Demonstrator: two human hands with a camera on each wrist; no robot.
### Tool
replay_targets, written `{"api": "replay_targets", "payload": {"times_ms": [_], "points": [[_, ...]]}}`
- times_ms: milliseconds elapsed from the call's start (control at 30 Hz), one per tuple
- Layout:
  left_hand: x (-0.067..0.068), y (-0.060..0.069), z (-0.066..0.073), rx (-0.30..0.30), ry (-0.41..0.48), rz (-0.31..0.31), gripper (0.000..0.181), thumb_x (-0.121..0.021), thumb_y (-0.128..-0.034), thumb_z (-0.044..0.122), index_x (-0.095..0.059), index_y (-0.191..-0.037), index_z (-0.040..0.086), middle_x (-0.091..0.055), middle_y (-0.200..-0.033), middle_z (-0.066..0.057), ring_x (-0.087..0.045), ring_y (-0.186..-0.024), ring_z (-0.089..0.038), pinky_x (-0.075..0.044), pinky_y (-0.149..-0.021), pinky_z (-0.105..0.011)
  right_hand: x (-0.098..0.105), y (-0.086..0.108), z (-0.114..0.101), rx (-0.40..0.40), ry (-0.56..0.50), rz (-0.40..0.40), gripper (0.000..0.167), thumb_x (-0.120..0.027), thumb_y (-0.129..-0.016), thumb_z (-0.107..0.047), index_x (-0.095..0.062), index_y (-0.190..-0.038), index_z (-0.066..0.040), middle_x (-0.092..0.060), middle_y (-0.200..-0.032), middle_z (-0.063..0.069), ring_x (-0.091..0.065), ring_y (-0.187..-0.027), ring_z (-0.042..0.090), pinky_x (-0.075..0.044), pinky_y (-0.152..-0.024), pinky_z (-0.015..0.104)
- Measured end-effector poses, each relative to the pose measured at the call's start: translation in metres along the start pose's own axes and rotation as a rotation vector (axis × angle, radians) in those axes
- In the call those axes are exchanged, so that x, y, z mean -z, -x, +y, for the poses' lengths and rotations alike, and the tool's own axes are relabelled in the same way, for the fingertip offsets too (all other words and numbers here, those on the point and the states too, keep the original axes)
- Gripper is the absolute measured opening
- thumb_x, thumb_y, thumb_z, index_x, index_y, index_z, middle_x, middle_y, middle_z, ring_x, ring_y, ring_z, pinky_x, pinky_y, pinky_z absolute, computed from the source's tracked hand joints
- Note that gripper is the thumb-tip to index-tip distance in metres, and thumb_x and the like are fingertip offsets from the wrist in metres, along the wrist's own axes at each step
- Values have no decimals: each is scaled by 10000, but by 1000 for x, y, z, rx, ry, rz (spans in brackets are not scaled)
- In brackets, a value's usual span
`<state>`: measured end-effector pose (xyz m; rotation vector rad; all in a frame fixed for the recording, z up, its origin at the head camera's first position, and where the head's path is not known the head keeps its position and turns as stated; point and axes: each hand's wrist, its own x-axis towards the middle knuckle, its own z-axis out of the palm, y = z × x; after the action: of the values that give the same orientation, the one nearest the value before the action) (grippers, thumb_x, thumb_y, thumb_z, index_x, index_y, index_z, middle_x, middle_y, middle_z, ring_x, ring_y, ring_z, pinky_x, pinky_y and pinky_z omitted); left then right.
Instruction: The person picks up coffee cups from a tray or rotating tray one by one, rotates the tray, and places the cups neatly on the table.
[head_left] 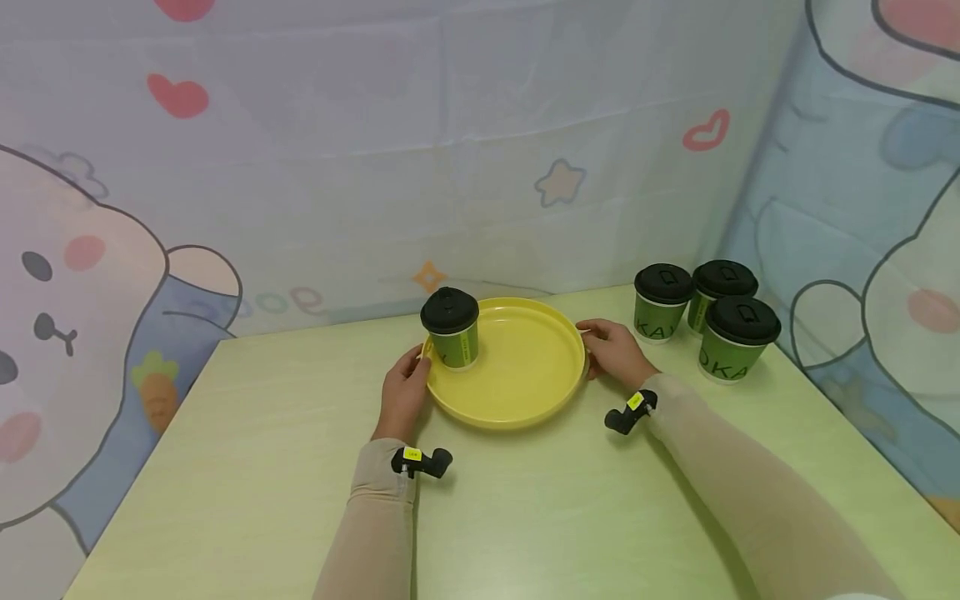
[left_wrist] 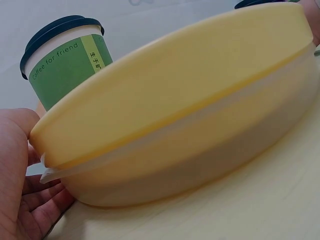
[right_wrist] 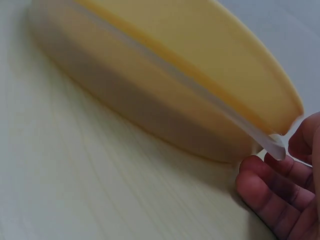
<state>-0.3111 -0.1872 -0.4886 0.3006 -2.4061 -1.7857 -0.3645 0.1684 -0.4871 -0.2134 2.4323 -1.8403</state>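
Note:
A round yellow tray is between my two hands, with a raised rim. My left hand grips its left edge, thumb by the rim and fingers underneath. On the opposite side my right hand holds the right edge, its fingers curled under a pale lip below the yellow wall. A green paper cup with a black lid stands upright on the tray's left part, close to my left hand. Below the yellow wall a paler lower part shows. Whether the tray touches the table I cannot tell.
Three more green cups with black lids stand grouped on the table, right of my right hand: a left one, a back one and a front one. A printed cloth hangs behind the table.

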Motion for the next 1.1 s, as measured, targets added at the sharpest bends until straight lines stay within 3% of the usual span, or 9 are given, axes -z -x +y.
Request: {"api": "replay_targets", "payload": {"times_ms": [267, 533, 767, 867, 967, 1100], "points": [[0, 0, 2, 14, 0, -7, 497, -510, -1045, 365, -496, -1506, 181, -553, -1438, -81, -464, -1364, -265, -365, -1141, -443, -2, 3, -1, -30, -74, 28, 422, -468, -1037, -141, -508, -1436, -10, -607, -1195, 195, -622, -601, 156, -560, -551, 303], [4, 1, 4, 31, -3, -34, 518, -489, -1049, 399, -472, -1522, 190, -515, -1489, -73, -418, -1411, -263, -330, -1166, -454, -7, 5, 2, 10, -30, 57, 388, -488, -1035, -126, -551, -1401, -17, -622, -1211, 178, -589, -640, 148, -545, -560, 281], [11, 5, 19, 64, -40, -70, 567, -479, -1049, 395, -401, -1554, 151, -464, -1516, -128, -440, -1389, -299, -358, -1146, -468, -7, 5, 7, 41, -57, 59, 353, -546, -1041, -192, -619, -1344, -25, -658, -1186, 175, -597, -632, 155, -551, -575, 288], [17, 10, 33, 96, -134, -49, 562, -462, -1029, 384, -441, -1500, 78, -496, -1456, -172, -483, -1322, -336, -387, -1109, -492, -6, 6, 8, 47, -61, 61, 343, -553, -1038, -192, -633, -1328, -25, -669, -1171, 174, -599, -616, 150, -551, -574, 285], [24, 21, 53, 125, -303, -52, 513, -435, -1000, 384, -518, -1337, 7, -554, -1288, -184, -534, -1136, -340, -442, -975, -485, -6, 6, 9, 50, -53, 65, 339, -551, -1037, -184, -634, -1322, -20, -672, -1152, 175, -601, -613, 150, -553, -576, 284], [23, 41, 86, 82, -555, -107, 461, -416, -992, 400, -561, -1149, -8, -567, -1014, -141, -517, -859, -297, -425, -743, -413, -7, 6, 9, 49, -35, 72, 335, -539, -1039, -172, -632, -1323, -20, -673, -1143, 172, -606, -626, 157, -556, -582, 287]]}}
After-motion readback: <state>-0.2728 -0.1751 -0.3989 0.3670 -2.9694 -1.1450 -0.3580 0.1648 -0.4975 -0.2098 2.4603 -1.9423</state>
